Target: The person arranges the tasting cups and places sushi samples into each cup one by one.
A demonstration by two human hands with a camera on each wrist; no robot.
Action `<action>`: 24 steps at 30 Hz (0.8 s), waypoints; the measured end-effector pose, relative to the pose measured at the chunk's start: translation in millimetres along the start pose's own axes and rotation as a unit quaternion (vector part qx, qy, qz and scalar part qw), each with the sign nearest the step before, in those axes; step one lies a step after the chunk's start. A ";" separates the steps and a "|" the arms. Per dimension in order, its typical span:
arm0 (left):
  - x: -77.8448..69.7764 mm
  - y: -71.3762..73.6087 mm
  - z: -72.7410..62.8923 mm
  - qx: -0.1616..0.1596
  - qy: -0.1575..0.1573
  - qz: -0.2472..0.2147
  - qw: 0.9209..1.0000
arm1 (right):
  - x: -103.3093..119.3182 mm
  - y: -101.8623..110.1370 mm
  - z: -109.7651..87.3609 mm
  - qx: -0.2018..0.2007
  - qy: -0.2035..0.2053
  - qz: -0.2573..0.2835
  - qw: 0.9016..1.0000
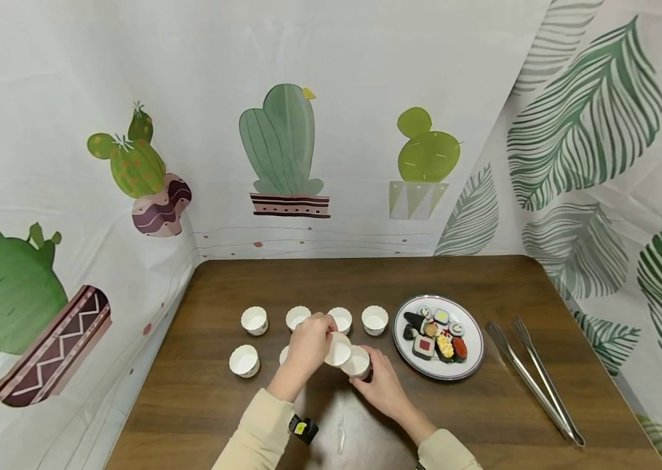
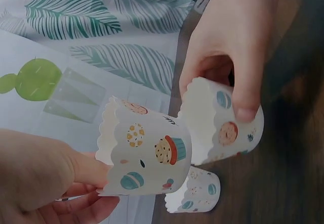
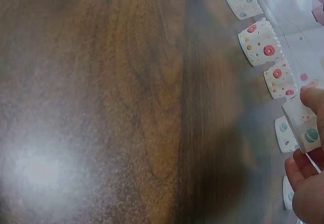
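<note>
My left hand point(image 1: 309, 347) pinches a white paper baking cup point(image 2: 152, 155) by its scalloped rim, its thumb hidden behind the wall in the left wrist view. Muffins and other sweets are printed on its side. Beside it, my right hand point(image 1: 382, 385) grips a second printed baking cup point(image 2: 223, 128), its thumb along the outer wall. The two held cups are very close together; the head view does not settle whether they touch. Behind the hands stands a row of like cups point(image 1: 375, 320), mouths up. Another cup point(image 1: 245, 361) is nearer on the left, and one point(image 1: 284, 355) is partly hidden by my left hand.
Right of the cups is a round white plate point(image 1: 404, 358) with dark rim lines, bearing several sushi pieces point(image 1: 441, 336). Metal tongs point(image 1: 533, 382) lie spread at the right of the brown wooden table point(image 1: 184, 418). A cactus-print cloth point(image 1: 360, 78) hangs behind the table.
</note>
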State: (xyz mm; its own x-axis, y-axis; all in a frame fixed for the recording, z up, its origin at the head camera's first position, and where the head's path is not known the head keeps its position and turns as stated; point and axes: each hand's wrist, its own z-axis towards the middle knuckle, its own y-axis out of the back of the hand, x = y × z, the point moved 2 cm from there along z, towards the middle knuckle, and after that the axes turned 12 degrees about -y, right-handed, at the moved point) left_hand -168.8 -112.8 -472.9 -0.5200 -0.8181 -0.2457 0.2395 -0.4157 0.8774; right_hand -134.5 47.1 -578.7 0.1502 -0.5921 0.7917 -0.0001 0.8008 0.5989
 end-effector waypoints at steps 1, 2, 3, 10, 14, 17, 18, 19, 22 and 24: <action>0.9 0.5 0.0 -0.002 0.000 0.002 1.000 | -0.7 0.4 0.1 -0.002 0.003 0.002 1.000; 2.0 0.4 -0.2 -0.002 0.000 0.005 1.000 | -1.5 0.7 0.1 -0.004 0.006 0.003 1.000; 3.0 0.6 -0.4 -0.003 0.000 0.007 1.000 | -2.4 1.0 0.2 -0.007 0.009 0.004 1.000; 9.3 -0.6 -1.2 0.005 0.013 0.008 1.000 | -9.9 2.6 0.9 -0.022 0.014 0.004 1.000; 13.4 -3.8 -2.8 0.009 0.020 0.007 1.000 | -11.6 5.1 1.0 -0.019 0.004 0.009 1.000; 15.4 -6.4 -4.3 0.006 0.022 0.010 1.000 | -12.6 7.3 0.9 -0.017 -0.002 0.009 1.000; 15.9 -7.2 -4.9 0.006 0.024 0.010 1.000 | -12.9 8.1 0.9 -0.017 -0.004 0.007 1.000; 16.2 -8.1 -5.4 0.007 0.024 0.011 1.000 | -13.2 8.8 0.9 -0.019 -0.003 0.003 1.000; 17.0 -11.3 -7.2 0.015 0.030 0.006 0.999 | -15.0 10.5 1.4 -0.024 -0.001 0.000 1.000; 17.8 -14.6 -8.3 0.026 0.034 0.005 0.999 | -16.7 11.2 1.9 -0.027 0.000 -0.001 1.000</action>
State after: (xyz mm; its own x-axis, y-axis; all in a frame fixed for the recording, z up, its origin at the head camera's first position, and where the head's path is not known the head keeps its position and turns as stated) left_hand -174.7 -124.6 -493.5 -0.4603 -0.8478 -0.2632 0.2007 -0.3882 0.8995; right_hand -138.9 65.7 -585.0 0.1494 -0.5943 0.7902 0.0545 0.8029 0.5936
